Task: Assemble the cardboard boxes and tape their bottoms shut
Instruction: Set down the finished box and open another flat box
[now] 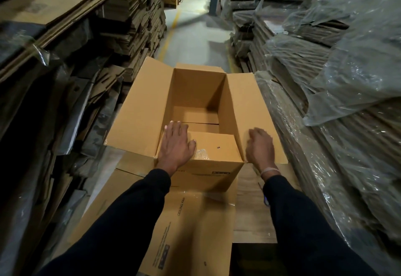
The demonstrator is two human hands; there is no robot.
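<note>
An open cardboard box (195,110) was seen in the middle of the frame, standing upright with its top flaps spread. The long left flap (138,113) was folded outward toward the left of the frame, the long right flap (251,113) outward toward the right, and a short far flap (199,67) showed behind the far wall. The near short flap (214,147) was lying nearly level across the near end of the opening. Inside, the bottom flaps (195,117) were seen closed, with a seam running across them.

The left hand (175,143) was laid flat, fingers straight and spread, at the near left corner of the box, over the joint between the left flap and the near flap, the fingertips reaching just over the opening. The right hand (259,147) was blurred; its fingers were seen bent over the near edge of the right flap, but whether the flap was pinched could not be told. The two hands were held well apart, one at each near corner. Dark sleeves (134,210) covered both arms, and a pale band (269,170) was worn at the right wrist.

A small crumpled piece of clear film (201,154) lay on the near flap, just beside the left thumb. The box was resting on a flattened printed carton (188,228) in the lower middle of the frame. Stacks of flat cardboard (134,15) filled the left side, plastic-wrapped stacks (347,69) the right, and a grey floor aisle (193,30) ran toward the top of the frame.
</note>
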